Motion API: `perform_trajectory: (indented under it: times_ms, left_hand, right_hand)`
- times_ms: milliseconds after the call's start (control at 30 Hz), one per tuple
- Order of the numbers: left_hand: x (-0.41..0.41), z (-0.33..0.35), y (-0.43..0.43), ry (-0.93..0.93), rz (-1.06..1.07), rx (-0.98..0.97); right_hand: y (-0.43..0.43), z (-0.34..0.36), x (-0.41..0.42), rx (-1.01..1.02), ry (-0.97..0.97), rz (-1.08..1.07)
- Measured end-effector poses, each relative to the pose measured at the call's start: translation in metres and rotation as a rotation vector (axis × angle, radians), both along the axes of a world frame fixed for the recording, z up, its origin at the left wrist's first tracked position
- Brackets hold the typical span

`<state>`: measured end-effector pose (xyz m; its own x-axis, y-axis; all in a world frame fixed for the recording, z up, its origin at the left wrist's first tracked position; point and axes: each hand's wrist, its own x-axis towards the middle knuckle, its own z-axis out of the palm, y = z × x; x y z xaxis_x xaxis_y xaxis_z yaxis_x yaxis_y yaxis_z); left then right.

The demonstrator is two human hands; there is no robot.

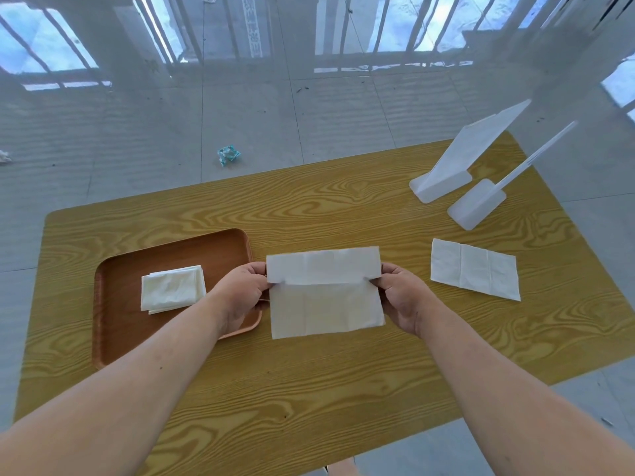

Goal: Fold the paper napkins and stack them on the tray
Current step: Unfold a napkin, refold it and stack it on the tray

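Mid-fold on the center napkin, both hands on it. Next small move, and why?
Probably lay the far flap down onto the near half and flatten the crease. The left hand and right hand pinch the napkin at both ends of the fold line, and the flap covers only part of it. It likely joins the folded napkins on the tray afterwards.

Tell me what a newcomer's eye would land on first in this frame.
The left hand and right hand pinch a partly folded white napkin over the middle of the wooden table. Left of it a brown tray holds folded napkins; to the right lies a flat napkin.
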<state>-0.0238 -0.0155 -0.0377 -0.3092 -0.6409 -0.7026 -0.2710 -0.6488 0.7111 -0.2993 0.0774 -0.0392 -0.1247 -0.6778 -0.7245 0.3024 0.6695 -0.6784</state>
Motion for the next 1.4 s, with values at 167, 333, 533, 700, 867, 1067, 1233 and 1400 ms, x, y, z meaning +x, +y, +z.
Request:
perform_trajectory:
  times_ms: [167,333,533,700,867,1067,1233,1400]
  left_hand:
    - [-0.002,0.003,-0.002,-0.126,-0.045,-0.110]
    - [0.002,0.000,-0.001,-0.155,-0.080,-0.180]
    - [-0.007,-0.012,0.008,-0.208,0.011,-0.084]
    - [-0.021,-0.011,0.017,-0.100,0.143,0.181]
    - [-0.029,-0.002,0.024,-0.036,0.167,0.267]
    - [-0.030,0.002,0.024,-0.030,0.058,0.299]
    - [-0.011,-0.009,0.019,-0.609,-0.508,-0.581]
    - [-0.001,-0.022,0.031,-0.656,-1.175,-0.929]
  right_hand:
    - [0.001,0.002,-0.001,-0.003,0.149,0.061]
    - [0.001,0.004,-0.001,-0.022,0.208,0.034]
    - [0.004,0.000,0.012,-0.080,0.744,0.096]
    - [0.016,-0.003,0.047,-0.349,1.035,0.563]
    - [0.029,-0.013,0.081,-0.364,1.085,0.860]
    - [0.030,-0.021,0.097,-0.381,1.173,0.724]
    - [0.027,-0.019,0.073,-0.502,1.265,0.720]
    - [0.038,-0.025,0.053,-0.483,1.179,0.925]
